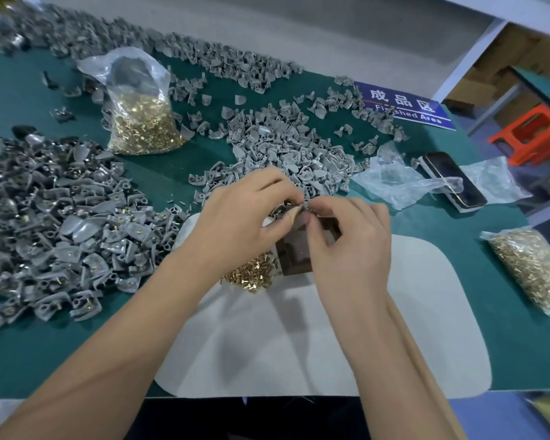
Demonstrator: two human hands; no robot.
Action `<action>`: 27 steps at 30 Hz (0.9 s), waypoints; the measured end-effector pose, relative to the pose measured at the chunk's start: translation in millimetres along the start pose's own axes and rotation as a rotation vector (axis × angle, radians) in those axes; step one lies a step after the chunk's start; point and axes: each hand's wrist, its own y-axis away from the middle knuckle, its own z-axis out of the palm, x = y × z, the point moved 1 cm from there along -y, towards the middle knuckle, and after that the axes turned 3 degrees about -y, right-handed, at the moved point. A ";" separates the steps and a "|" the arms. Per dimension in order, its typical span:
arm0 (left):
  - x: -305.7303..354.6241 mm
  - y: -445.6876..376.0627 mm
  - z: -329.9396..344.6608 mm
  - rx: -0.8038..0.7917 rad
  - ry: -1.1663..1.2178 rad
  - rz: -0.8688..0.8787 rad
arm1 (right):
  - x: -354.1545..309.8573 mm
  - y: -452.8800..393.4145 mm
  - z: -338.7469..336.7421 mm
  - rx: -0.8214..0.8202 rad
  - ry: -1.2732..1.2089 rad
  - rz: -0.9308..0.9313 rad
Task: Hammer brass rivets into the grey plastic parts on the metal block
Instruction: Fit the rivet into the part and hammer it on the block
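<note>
Your left hand (238, 217) and right hand (346, 236) meet just above the far end of the metal block (296, 249), which stands on the white mat (299, 328) at the middle of the bench (505, 312). Both grips are pinched at the fingertips on one small grey plastic part (304, 207), thumbs and forefingers pressed close together around it; whether a brass rivet already sits in it you cannot tell, because your fingers hide most of the piece. The main risk from here, as I judge it, is a poor seat: if the part goes onto the block tilted or off its spot, a hammer blow could bend the rivet or crack the plastic. A second risk is the loose brass rivets (251, 276) lying right against the near left side of the block; a careless wrist could scatter them, or one could roll under the part. No hammer shows in view, so you will have to free a hand to reach for one, and the part may shift when that grip lets go. Your forearms come in from the near edge, wrists raised, the other fingers loosely curled. The unriveted grey parts (283, 147) lie heaped just beyond your hands, the riveted parts (61, 217) to your left.
</note>
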 end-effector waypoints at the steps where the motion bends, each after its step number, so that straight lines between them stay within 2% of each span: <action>1: -1.1 -0.4 -1.0 0.014 -0.008 -0.009 | -1.5 -2.9 3.2 -0.007 -0.001 0.010; 8: -15.1 8.6 -25.7 0.018 -0.059 -0.199 | -23.6 -20.1 38.7 -0.066 -0.051 -0.019; 14: -48.0 63.8 -79.3 -0.069 -0.299 -0.421 | -65.6 -5.8 95.2 -0.353 -0.151 -0.166; 19: -69.9 103.8 -116.1 -0.111 -0.377 -0.565 | -109.0 7.5 132.6 -0.511 -0.165 -0.244; 24: -70.7 115.9 -125.3 -0.032 -0.350 -0.603 | -122.5 5.8 139.8 -0.552 -0.127 -0.286; 27: -58.9 110.9 -119.2 0.012 -0.266 -0.581 | -103.0 -2.0 121.0 -0.462 -0.130 -0.258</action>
